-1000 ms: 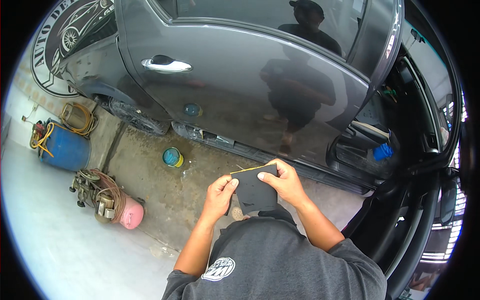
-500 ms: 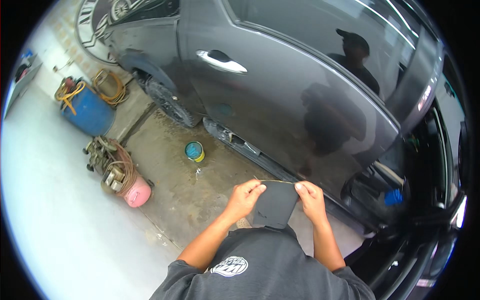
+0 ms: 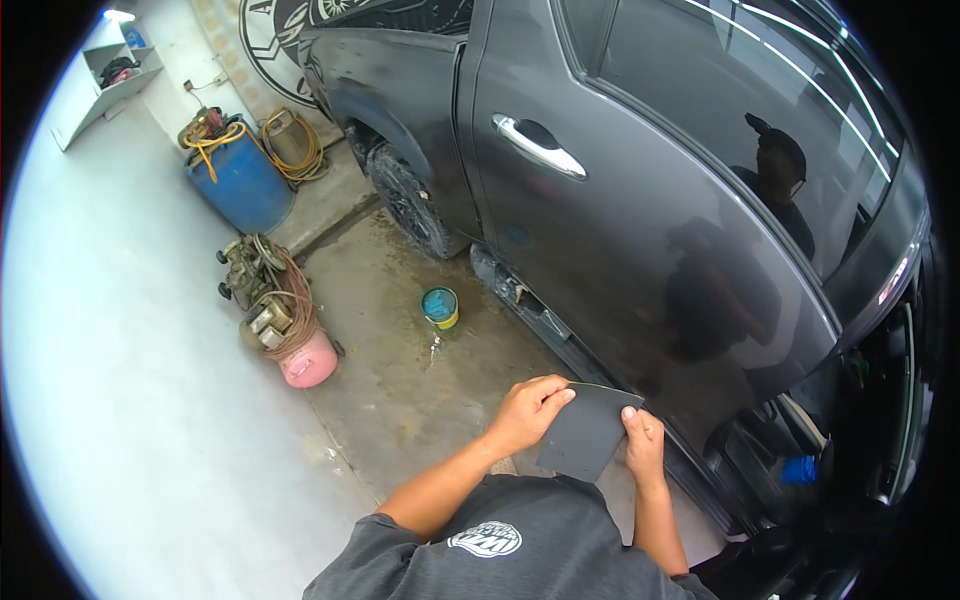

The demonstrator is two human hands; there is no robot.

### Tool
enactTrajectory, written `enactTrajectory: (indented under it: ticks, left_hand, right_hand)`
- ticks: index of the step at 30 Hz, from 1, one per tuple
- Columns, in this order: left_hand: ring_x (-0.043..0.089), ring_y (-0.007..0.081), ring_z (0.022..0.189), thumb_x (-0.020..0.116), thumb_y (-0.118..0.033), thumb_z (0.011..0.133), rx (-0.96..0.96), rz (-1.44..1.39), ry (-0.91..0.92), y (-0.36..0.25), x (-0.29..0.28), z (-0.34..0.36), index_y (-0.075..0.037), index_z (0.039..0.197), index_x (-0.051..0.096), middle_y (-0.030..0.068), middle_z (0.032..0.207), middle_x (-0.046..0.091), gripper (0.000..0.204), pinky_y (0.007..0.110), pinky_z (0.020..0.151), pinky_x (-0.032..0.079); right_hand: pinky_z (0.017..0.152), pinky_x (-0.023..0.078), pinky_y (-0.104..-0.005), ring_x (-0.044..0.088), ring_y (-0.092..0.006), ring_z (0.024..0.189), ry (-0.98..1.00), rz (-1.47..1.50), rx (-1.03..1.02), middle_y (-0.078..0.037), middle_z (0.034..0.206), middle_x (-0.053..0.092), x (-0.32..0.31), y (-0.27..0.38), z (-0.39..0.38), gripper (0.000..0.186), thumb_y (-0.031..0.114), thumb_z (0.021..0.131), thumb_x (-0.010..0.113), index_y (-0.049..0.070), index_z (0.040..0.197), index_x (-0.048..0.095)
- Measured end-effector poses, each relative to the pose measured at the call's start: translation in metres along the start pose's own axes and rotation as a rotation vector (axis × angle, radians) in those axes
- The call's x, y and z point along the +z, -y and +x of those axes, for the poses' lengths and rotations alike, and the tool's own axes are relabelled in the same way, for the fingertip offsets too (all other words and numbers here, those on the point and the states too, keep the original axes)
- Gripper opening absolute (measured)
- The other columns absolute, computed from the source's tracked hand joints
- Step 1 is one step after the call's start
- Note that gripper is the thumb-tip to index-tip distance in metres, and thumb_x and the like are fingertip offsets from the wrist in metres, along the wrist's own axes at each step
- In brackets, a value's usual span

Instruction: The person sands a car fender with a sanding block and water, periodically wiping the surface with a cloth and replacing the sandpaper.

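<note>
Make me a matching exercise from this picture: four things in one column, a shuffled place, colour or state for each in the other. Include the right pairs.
1. Dark sheet
2. Bucket
3. Drum
4. Door handle

A. Blue, toward the picture's upper left
B. Shiny silver, on the car door
C. Held between the left hand and right hand
D. Yellow outside, on the floor

Pairs: 1-C, 2-D, 3-A, 4-B

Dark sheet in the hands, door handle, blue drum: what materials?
Dark sheet: likely paper or similar thin, flexible stock, matte; its top edge bows.
Door handle: chrome-look, metal or plated plastic; bright, mirror-like shine.
Blue drum: probably plastic, dull finish; even colour, soft highlights.
</note>
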State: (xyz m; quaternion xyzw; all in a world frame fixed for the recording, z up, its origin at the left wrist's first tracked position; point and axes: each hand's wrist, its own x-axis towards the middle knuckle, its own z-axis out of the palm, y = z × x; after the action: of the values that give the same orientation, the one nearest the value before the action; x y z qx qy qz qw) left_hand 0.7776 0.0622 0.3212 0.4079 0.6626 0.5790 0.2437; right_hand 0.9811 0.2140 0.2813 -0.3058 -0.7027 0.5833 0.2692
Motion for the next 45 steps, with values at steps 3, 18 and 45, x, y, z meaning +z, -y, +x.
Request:
enactTrajectory:
  ticks: [3, 18, 45]
  left_hand:
    - [0.057, 0.0163, 0.07, 0.068, -0.019, 0.104, 0.107, 0.073, -0.082, 0.005, -0.007, 0.001, 0.003, 0.097, 0.067, 0.0121, 0.078, 0.061, 0.023, 0.034, 0.064, 0.047]
    - [0.057, 0.0105, 0.074, 0.069, -0.02, 0.104, -0.024, 0.012, -0.123, -0.015, -0.028, 0.008, 0.004, 0.1, 0.068, 0.0086, 0.079, 0.063, 0.024, 0.031, 0.066, 0.048]
    - [0.066, 0.0133, 0.107, 0.055, -0.025, 0.112, -0.108, -0.913, -0.042, 0.007, -0.036, 0.006, -0.001, 0.127, 0.064, 0.0063, 0.118, 0.07, 0.03, 0.031, 0.095, 0.053]
  right_hand:
    - [0.061, 0.04, -0.0312, 0.047, -0.0079, 0.067, 0.076, 0.049, 0.1, 0.002, 0.067, 0.052, 0.011, 0.027, -0.003, 0.055, 0.039, 0.11, 0.062, 0.002, 0.071, 0.052]
    - [0.07, 0.055, -0.0322, 0.067, -0.0149, 0.079, 0.347, 0.129, 0.146, -0.009, 0.087, 0.07, 0.027, 0.024, -0.016, 0.048, 0.037, 0.109, 0.061, -0.006, 0.092, 0.072]
    - [0.074, 0.059, -0.0361, 0.072, -0.0232, 0.073, 0.473, 0.444, 0.286, -0.017, 0.085, 0.075, 0.026, 0.016, -0.013, 0.047, 0.035, 0.111, 0.058, -0.007, 0.097, 0.073]
